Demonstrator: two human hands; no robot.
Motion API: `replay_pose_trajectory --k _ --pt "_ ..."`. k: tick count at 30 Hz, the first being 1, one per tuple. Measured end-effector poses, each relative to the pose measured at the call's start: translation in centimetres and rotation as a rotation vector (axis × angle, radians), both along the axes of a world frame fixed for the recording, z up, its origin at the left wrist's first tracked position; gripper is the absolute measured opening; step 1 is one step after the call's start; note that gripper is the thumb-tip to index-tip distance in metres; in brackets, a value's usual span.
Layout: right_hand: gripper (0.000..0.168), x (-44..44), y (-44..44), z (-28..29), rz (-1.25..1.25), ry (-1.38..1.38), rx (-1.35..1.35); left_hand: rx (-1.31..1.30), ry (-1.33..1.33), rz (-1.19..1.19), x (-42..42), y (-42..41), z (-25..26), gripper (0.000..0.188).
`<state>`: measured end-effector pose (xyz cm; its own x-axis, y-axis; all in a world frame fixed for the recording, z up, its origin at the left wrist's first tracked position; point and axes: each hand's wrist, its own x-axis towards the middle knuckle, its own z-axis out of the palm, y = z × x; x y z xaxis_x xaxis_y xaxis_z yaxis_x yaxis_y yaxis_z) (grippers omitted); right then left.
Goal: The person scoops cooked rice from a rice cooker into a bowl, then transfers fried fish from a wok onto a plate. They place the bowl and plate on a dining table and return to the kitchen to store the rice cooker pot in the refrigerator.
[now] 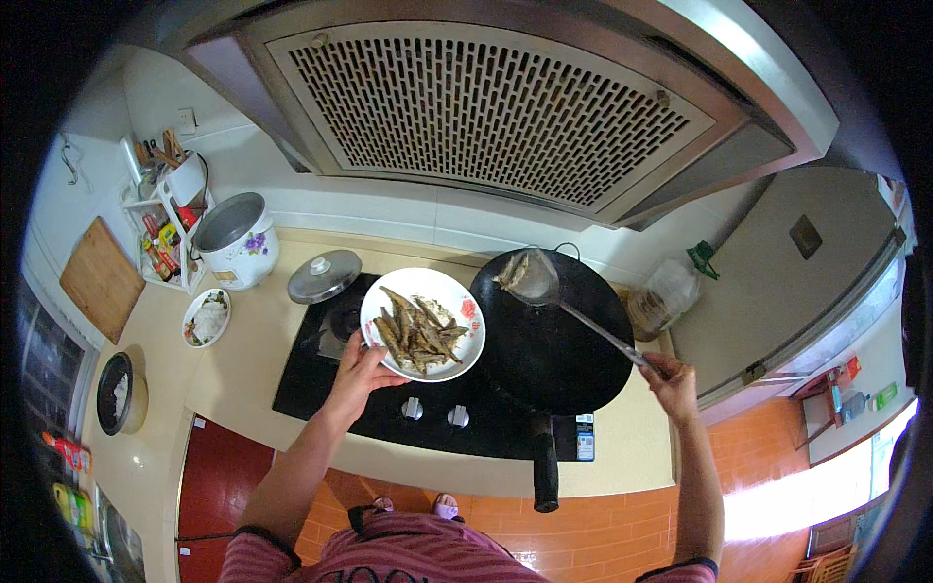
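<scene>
My left hand holds a white plate with red flower prints by its lower left rim, above the left part of the hob. Several small fried fish lie heaped on it. In my right hand is the handle of a metal spatula, whose blade is at the upper left inside of a black wok. A few more small fish rest at the blade's left side. The wok sits on the right part of the black gas hob, its handle pointing towards me.
A metal pot lid, a rice cooker and a bowl of rice with greens stand left of the hob. Further left are a dark pot and a cutting board. A range hood hangs above; a plastic-wrapped container is beyond the wok.
</scene>
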<state>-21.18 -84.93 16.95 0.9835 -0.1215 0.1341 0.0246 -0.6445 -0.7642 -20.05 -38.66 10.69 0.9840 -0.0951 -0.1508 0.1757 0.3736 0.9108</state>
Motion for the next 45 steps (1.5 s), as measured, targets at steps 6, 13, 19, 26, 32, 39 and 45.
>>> replay_pose_trajectory --k 6,13,19,26,32,39,45 --pt "0.019 -3.8 6.3 9.7 0.122 -0.317 -0.530 -0.030 0.009 0.023 0.8 -1.6 -1.1 0.036" --pt "0.020 -3.5 5.7 9.7 0.011 -0.447 -0.778 -0.150 0.046 0.002 1.2 -2.9 -1.8 0.039" --pt "0.024 0.6 -0.6 4.1 -0.154 -0.013 -0.835 -0.234 0.100 0.054 1.0 -1.6 -3.0 0.044" --pt "0.029 5.9 -3.3 1.2 -0.090 0.073 -0.766 -0.175 0.040 0.081 -0.8 2.3 -3.7 0.041" --pt "0.023 9.7 0.6 3.8 0.145 0.028 -0.689 -0.190 0.076 0.084 -1.6 3.0 -3.9 0.044" --pt "0.025 11.4 -0.2 7.5 0.202 0.022 -0.830 -0.076 0.103 0.112 -1.0 3.1 -4.5 0.046" --pt "0.022 9.6 -4.5 8.8 0.141 0.125 -0.869 0.002 0.126 0.119 -0.4 4.3 -5.9 0.047"
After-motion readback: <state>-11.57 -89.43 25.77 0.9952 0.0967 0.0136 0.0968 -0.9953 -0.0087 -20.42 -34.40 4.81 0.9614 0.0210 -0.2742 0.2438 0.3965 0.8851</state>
